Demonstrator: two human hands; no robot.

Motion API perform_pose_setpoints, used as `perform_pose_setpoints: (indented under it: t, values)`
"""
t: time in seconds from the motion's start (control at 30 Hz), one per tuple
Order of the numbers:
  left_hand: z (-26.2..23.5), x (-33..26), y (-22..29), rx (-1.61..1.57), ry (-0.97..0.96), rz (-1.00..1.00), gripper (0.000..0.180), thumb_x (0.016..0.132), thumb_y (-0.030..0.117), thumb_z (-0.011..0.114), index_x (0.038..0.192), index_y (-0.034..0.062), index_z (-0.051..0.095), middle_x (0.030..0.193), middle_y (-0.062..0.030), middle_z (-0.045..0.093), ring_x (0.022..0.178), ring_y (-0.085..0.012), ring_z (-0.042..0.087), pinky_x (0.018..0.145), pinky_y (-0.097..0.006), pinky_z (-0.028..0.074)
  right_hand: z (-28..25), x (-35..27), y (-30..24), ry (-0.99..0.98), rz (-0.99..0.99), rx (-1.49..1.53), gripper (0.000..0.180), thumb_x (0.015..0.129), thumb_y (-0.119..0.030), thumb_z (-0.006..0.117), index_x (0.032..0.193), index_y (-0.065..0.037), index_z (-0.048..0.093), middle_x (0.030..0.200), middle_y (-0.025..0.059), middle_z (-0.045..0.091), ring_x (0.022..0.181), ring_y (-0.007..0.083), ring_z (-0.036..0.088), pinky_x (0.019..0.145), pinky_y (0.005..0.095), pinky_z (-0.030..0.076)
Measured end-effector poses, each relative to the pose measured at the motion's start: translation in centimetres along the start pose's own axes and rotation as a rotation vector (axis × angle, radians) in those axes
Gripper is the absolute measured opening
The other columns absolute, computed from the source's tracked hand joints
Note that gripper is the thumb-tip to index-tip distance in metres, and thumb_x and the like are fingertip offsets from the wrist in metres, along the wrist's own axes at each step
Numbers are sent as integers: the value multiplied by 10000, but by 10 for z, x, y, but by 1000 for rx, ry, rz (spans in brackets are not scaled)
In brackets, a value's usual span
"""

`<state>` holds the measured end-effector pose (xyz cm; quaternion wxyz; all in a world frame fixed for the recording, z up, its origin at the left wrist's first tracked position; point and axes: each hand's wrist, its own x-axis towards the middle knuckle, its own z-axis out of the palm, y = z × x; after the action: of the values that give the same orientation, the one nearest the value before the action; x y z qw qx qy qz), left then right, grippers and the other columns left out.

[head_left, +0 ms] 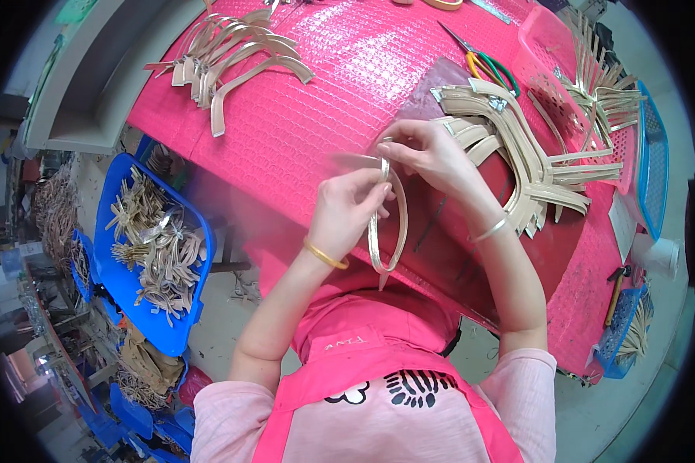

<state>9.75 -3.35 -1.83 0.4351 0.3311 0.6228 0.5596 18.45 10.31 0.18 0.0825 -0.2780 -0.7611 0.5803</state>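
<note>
A thin gold and beige strap (374,241) hangs in a loop between my two hands, over the near edge of the pink table (301,116). My left hand (350,204) pinches the strap on its left side. Slightly higher and to the right, my right hand (432,154) is closed on its upper end between thumb and fingers. A blurred pale piece sticks out leftward by the fingertips; I cannot tell what it is. Right of my hands, a stack of beige straps (529,174) lies partly on a dark red board (459,251).
Curved straps (243,58) lie in a bunch at the far left. Scissors (492,68) with green and yellow handles lie near a pink basket (544,73); a blue basket (653,166) stands beyond. Left of the table, a blue bin (116,258) holds bundled straps.
</note>
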Motion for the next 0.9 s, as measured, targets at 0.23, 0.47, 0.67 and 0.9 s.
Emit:
perform_pose_setpoints:
  t: [0.23, 0.47, 0.67, 0.9]
  values:
    - [-10, -14, 62, -557, -319, -298, 374, 895, 268, 394, 1021, -61, 522, 873, -149, 608, 826, -238, 611, 721, -323, 506, -17, -44, -56, 98, -581, -252, 159, 664, -22, 611, 820, 5, 618, 682, 74, 570, 602, 153, 569, 551, 238, 443]
    - [13, -5, 99, -600, -180, 88, 284, 870, 218, 482, 852, -33, 614, 733, -39, 603, 636, -66, 549, 568, -175, 440, -16, -65, -70, 589, -1244, -786, 246, 519, 5, 651, 763, -24, 633, 812, 44, 540, 608, 154, 530, 561, 291, 432]
    - [21, -9, 94, -261, 8, 320, 279, 880, 164, 441, 907, -67, 595, 840, -126, 622, 768, -160, 595, 716, -263, 479, -5, -87, -49, 543, -1245, -736, 167, 582, 26, 703, 716, -22, 616, 775, 18, 495, 555, 126, 514, 548, 281, 400]
    - [14, -9, 88, -312, -71, 218, 306, 887, 181, 424, 958, -84, 560, 860, -164, 614, 798, -212, 607, 728, -288, 488, -5, -94, -43, 489, -1187, -651, 146, 597, 12, 700, 702, -20, 602, 763, 18, 492, 544, 122, 506, 533, 272, 398]
